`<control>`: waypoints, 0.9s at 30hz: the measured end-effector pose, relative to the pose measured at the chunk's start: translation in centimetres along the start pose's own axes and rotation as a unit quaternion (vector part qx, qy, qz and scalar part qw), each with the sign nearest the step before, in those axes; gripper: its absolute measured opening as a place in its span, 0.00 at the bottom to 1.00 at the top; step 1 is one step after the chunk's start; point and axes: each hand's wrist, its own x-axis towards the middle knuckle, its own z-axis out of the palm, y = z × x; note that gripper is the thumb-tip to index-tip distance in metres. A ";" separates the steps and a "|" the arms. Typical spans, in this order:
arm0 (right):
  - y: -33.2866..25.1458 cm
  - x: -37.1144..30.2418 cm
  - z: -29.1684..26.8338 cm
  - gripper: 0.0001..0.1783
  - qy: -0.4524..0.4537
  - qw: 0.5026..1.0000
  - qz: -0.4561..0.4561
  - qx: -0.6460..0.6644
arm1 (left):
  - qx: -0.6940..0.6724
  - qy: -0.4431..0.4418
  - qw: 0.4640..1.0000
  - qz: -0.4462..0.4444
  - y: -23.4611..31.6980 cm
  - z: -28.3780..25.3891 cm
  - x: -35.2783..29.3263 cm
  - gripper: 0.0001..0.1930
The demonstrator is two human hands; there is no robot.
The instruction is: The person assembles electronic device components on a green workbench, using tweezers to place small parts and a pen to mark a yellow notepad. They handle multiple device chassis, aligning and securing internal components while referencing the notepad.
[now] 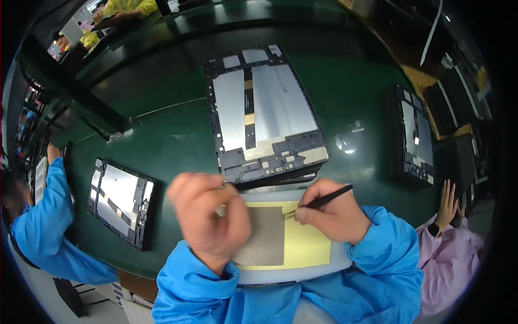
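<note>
My right hand (334,213) grips a pair of black tweezers (330,197). Their tips are at the right edge of a grey sheet with a fine grid (264,237), which lies on a yellow backing sheet (306,245). Over the left part of these sheets my left hand (210,216) is raised and slightly blurred, its fingers curled together. Whatever it pinches, if anything, is too small to make out. Both sheets rest on a pale padded board (340,256) close to my body.
Beyond the board lies a stack of tablet-like device frames (270,113) with silver panels. Another stack (121,200) stands left, and a taller stack (414,135) right. A blue-sleeved person (48,216) is at the left, a pink-sleeved person (450,248) at the right. A dark post (70,89) rises back left.
</note>
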 end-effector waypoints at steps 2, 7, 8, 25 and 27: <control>0.0 0.4 0.6 0.10 0.041 0.997 -0.026 0.058 | -0.072 0.064 0.995 -0.036 -1.2 0.0 -0.6 0.21; 0.5 0.7 0.8 0.09 0.032 0.999 0.037 0.004 | -0.213 0.032 0.950 -0.227 -2.3 2.0 -1.7 0.26; 0.4 0.8 0.8 0.09 0.034 0.998 0.048 0.018 | -0.244 0.018 0.935 -0.258 -2.5 2.4 -1.9 0.25; -5.8 5.0 0.2 0.09 0.037 0.984 -0.173 -0.018 | -0.166 -0.056 0.957 -0.231 -2.7 2.4 -1.6 0.20; -6.2 5.9 0.0 0.09 0.014 0.992 -0.120 -0.046 | -0.167 -0.066 0.955 -0.234 -2.5 2.3 -1.4 0.21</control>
